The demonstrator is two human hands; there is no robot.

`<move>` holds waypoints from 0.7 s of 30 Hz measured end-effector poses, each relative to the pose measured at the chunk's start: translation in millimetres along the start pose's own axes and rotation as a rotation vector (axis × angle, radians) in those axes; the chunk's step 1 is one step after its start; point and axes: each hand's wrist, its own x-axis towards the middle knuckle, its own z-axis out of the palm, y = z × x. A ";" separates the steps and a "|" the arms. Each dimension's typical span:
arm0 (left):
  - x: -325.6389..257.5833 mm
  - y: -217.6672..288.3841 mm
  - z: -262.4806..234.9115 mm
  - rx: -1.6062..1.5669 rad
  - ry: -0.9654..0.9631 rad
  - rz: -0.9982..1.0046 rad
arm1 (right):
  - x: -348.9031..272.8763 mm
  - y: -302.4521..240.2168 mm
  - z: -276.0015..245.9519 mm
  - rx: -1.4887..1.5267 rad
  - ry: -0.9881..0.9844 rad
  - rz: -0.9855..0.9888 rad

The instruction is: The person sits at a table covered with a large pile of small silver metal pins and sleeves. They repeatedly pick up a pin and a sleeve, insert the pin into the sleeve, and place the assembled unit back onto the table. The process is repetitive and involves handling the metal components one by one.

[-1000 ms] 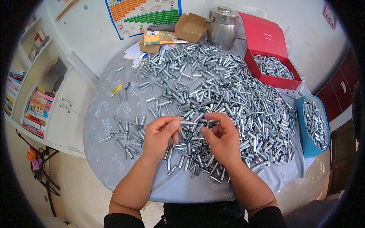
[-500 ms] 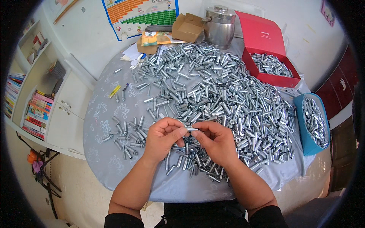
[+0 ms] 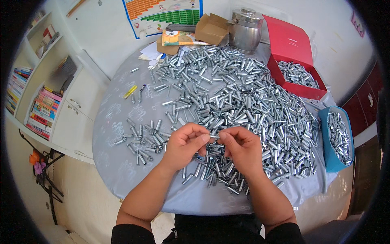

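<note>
Over the near side of a large heap of metal sleeve anchors (image 3: 239,101), my two hands meet in front of me. My left hand (image 3: 187,145) pinches a small silvery bolt-like piece (image 3: 214,136) between thumb and forefinger. At its other end, the thumb and forefinger of my right hand (image 3: 243,150) are closed on it too. The piece lies nearly level, and fingers cover both its ends. A smaller group of assembled anchors (image 3: 142,140) lies on the cloth to the left of my left hand.
A grey cloth covers the round table (image 3: 122,179). At the back right stands an open red box (image 3: 300,87) of metal parts, with a filled blue container (image 3: 335,160) nearer. Behind the heap are a steel pot (image 3: 245,34) and a cardboard box (image 3: 211,30). A yellow tool (image 3: 130,91) lies left.
The view has shifted, so the table sits slightly further right in it. My hands stay together at the metal piece; less of it shows between the fingers now.
</note>
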 end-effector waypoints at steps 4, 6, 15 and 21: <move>3.3 1.0 -13.1 0.403 0.374 0.179 | 6.7 -3.3 -6.1 0.076 0.206 0.006; 7.1 6.3 -32.4 0.631 0.511 0.263 | 11.3 4.9 -12.7 0.249 0.288 -0.049; -8.3 33.6 -71.9 1.484 0.183 0.076 | 7.1 -1.2 -6.6 0.342 0.311 -0.196; -11.2 36.2 -71.3 1.565 0.168 0.018 | 7.1 4.0 -3.7 0.311 0.275 -0.141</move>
